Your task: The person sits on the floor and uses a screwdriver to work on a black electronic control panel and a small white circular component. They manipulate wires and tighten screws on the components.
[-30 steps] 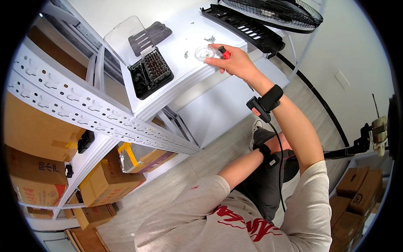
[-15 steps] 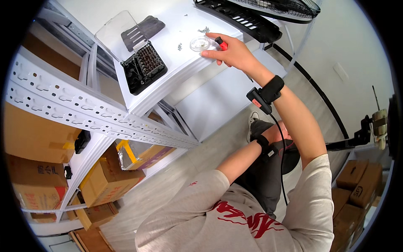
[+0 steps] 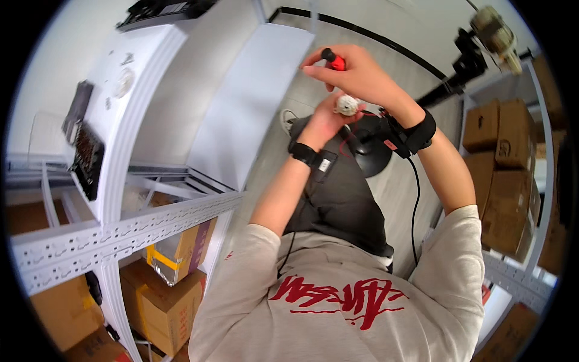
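Note:
My right hand [image 3: 365,73] is closed round a screwdriver [image 3: 338,63] with a red and black handle; its shaft is hidden by the hand. Thumb and forefinger come close together at the left, and anything tiny between them is too small to make out. Just below, my left hand [image 3: 321,123] grips a small round white part [image 3: 347,105] with thin red wires trailing from it. The two hands are near each other above my lap, and the screwdriver is apart from the white part.
On the white shelf [image 3: 154,66] at left lie a clear round dish [image 3: 124,83], loose screws [image 3: 127,59] and a bit case [image 3: 88,160]. A fan stand's dark pole [image 3: 434,93] leans at right, a motor [image 3: 494,31] at its top. Cartons [image 3: 508,205] stack beyond.
My right hand has left the clear dish on the shelf and come over beside my left hand, screwdriver still in it. The view has swung right, and the white part now shows.

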{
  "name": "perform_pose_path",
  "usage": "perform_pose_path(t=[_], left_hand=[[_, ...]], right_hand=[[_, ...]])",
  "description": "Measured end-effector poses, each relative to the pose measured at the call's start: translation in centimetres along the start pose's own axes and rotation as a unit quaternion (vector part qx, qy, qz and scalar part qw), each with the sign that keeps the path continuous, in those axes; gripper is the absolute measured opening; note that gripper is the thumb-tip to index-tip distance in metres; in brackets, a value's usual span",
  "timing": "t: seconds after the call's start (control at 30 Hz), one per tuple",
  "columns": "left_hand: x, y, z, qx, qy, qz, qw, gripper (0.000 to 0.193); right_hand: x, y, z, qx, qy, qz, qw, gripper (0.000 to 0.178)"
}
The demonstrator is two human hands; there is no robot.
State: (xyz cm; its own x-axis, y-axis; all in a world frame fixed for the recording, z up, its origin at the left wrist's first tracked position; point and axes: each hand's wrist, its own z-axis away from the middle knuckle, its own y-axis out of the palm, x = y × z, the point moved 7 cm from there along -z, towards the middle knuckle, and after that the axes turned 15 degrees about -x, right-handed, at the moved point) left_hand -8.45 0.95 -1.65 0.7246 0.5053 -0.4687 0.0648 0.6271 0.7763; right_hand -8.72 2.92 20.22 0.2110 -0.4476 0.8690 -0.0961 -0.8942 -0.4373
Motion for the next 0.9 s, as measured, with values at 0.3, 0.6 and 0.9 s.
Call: perform_pose_path(t=[0.3,0.6,0.9], left_hand=[[4.0,3.7,0.6,0.031,-0.02,-0.026,0.999,0.039],[6.8,6.8,0.3,0.024,-0.018,-0.051,0.998,0.039],[8.6,9.5,-0.5,0.044,-0.009,-0.03,0.999,0.038]], right_hand=[[-15.5,-10.3,12.1,-0.177,0.212,0.016,0.961,0.029],[-17.5,-15.0,18.5,-0.364,0.121,-0.043,0.922,0.027],[-17.2,-20.1,24.3,-0.425,0.133,0.048,0.894,0.02]])
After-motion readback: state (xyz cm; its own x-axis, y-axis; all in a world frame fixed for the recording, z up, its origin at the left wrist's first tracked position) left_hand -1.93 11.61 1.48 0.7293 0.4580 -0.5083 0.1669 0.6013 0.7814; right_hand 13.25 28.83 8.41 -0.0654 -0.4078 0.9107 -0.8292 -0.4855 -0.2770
